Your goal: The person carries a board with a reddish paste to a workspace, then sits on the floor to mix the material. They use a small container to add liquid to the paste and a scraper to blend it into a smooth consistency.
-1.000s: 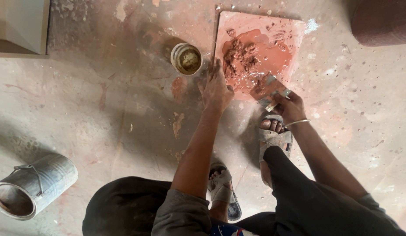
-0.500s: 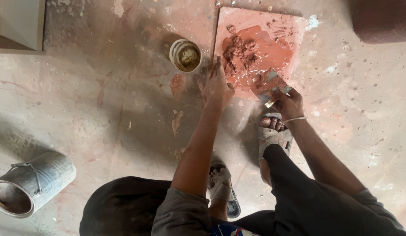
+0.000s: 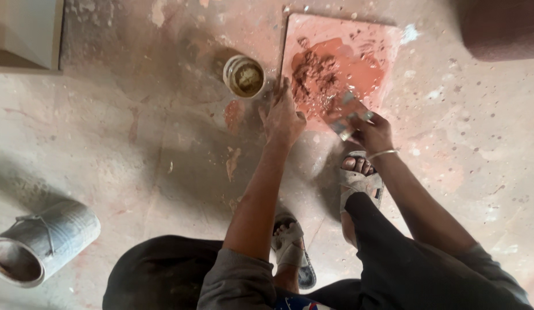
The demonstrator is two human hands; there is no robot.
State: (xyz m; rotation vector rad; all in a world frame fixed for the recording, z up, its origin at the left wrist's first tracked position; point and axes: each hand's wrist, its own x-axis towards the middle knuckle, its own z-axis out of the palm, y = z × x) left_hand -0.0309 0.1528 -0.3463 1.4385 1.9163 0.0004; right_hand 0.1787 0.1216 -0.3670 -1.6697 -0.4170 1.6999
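On a dusty, paint-spattered concrete floor [image 3: 106, 143], the left hand [image 3: 283, 117] presses spread fingers beside a reddish board [image 3: 387, 46]; the right hand [image 3: 370, 131] grips a scraper [image 3: 346, 117] in red paste [image 3: 336, 72].

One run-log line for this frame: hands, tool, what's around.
left hand: flat on floor at board edge | right hand: holds scraper on reddish paste | board | small tin beside | bucket on its side

Rough, dusty concrete floor [image 3: 106, 143]; matt red board [image 3: 387, 46] with wet lumpy paste [image 3: 330, 72] (glistening); metal scraper [image 3: 347, 117].
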